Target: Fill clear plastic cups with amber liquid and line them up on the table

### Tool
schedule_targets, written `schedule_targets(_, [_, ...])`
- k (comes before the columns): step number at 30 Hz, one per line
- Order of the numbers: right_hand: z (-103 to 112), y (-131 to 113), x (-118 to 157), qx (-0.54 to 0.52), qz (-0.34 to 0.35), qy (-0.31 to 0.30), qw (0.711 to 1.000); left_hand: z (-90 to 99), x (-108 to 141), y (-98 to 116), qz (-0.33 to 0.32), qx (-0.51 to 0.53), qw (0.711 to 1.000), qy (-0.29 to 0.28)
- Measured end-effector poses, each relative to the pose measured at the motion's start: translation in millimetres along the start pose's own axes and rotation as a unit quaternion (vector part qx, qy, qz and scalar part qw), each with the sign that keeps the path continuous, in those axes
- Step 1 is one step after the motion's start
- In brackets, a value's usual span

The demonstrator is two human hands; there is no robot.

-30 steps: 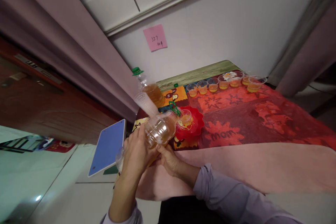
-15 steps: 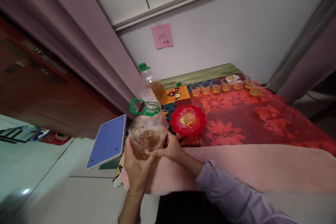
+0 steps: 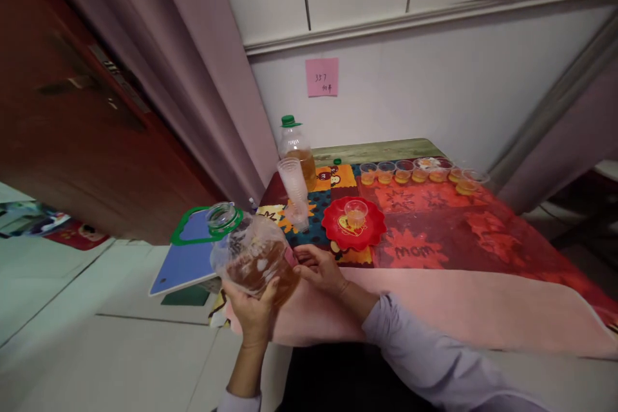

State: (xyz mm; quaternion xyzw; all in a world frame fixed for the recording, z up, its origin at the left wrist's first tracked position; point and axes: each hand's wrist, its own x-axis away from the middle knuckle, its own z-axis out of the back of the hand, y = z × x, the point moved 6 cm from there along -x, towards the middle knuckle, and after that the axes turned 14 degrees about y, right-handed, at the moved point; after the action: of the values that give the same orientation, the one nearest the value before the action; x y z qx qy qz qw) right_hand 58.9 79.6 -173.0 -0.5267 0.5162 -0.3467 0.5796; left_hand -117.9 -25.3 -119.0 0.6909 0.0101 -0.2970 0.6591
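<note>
In the head view, a large clear plastic jug (image 3: 261,257) of amber liquid is tilted to the left, its uncapped mouth and green handle away from me. My left hand (image 3: 253,309) grips its near underside, thumb up along the side. My right hand (image 3: 321,267) has its fingers against the jug's lower right part, by a pinkish patch; some fingertips are hidden. Beyond the jug stands a leaning stack of clear plastic cups (image 3: 292,181). On a red scalloped plate (image 3: 331,232) to the right sits one clear cup (image 3: 356,214) with a little liquid.
A second jug (image 3: 302,161) with a green cap stands at the back. Several cups (image 3: 404,172) of amber liquid line the table's far side. A small green cap (image 3: 337,161) lies near them. A blue board (image 3: 186,264) is at the left, below the tilted jug's handle.
The jug has tipped from nearly upright over to the left. My right hand has shifted from its near side to its lower right end. The camera view has turned slightly left.
</note>
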Motion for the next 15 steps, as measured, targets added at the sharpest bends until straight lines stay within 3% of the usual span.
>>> schedule_targets(4, [22.6, -9.4, 12.6, 0.066, 0.053, 0.008, 0.996, -3.2, 2.5, 3.6, 0.012, 0.027, 0.999, -0.014])
schedule_targets(8, [70.9, -44.3, 21.1, 0.193, 0.166, -0.011, 0.967, -3.0, 2.9, 6.3, 0.004, 0.038, 0.999, 0.003])
schedule_targets(12, [137.1, -80.8, -5.1, 0.315, 0.200, 0.052, 0.926, -3.7, 3.1, 13.3, -0.013, 0.046, 0.999, 0.019])
schedule_targets(15, [175.5, -95.8, -39.0, 0.435, 0.189, 0.101, 0.874, -5.7, 5.8, 23.0, -0.015, 0.072, 0.997, 0.012])
